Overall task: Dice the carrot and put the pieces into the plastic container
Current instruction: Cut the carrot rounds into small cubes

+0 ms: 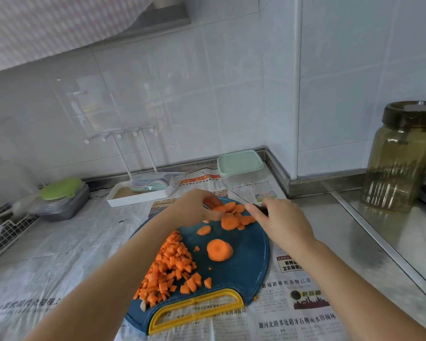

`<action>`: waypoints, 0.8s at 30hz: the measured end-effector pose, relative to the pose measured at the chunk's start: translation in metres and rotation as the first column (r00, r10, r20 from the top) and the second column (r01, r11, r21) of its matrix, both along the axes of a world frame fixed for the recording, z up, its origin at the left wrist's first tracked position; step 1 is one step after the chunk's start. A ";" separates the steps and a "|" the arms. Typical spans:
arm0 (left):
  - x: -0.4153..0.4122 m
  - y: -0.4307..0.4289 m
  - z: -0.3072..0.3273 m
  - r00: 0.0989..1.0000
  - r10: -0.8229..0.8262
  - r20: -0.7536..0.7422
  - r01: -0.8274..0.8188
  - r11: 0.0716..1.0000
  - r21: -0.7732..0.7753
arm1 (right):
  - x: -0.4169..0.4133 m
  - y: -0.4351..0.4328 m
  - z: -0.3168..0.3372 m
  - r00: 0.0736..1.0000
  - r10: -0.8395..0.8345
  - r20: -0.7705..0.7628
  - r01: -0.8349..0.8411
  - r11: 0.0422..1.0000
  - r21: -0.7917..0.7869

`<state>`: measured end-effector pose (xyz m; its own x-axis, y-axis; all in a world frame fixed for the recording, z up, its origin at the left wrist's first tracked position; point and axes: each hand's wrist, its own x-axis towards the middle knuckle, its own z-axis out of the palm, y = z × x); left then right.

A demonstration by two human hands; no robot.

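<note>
A round dark blue cutting board (pixel 246 264) with a yellow handle lies on newspaper. A heap of diced carrot (pixel 169 269) covers its left side. A small stack of round slices (pixel 219 249) sits in the middle, and more carrot slices (pixel 234 216) lie at the far edge. My left hand (pixel 194 205) pinches slices at that far edge. My right hand (pixel 280 220) grips the dark handle of a knife (pixel 221 187), whose thin blade points away to the upper left. The plastic container (pixel 240 166) with a mint-green lid stands closed behind the board by the wall.
A white tray (pixel 138 194) with a rack and stacked plates stands at the back left. Farther left are a grey box with a green lid (pixel 62 193) and a wire basket (pixel 8 232). A tall jar (pixel 401 156) stands on the steel ledge at right.
</note>
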<state>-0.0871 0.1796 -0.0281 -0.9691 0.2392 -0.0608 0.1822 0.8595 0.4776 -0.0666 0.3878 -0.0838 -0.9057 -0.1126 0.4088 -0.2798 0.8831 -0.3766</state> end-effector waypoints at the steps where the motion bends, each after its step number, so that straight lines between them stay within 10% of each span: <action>1: 0.004 0.004 -0.001 1.000 -0.029 -0.001 0.029 0.999 -0.029 | 0.000 0.000 0.000 1.000 -0.001 -0.001 0.001 1.000 0.001; 17: 0.012 0.035 -0.017 0.943 -0.301 -0.139 0.177 0.812 -0.556 | 0.002 0.001 0.003 1.000 -0.009 0.015 0.009 1.000 0.001; 24: 0.009 0.028 -0.027 0.937 -0.278 -0.212 0.161 0.881 -0.445 | 0.002 0.001 0.003 1.000 -0.016 0.015 0.016 1.000 -0.003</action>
<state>-0.0778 0.2078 -0.0548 -0.8882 0.4571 0.0461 0.4574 0.8893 -0.0054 -0.0647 0.3885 -0.0810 -0.9135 -0.0972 0.3951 -0.2602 0.8861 -0.3836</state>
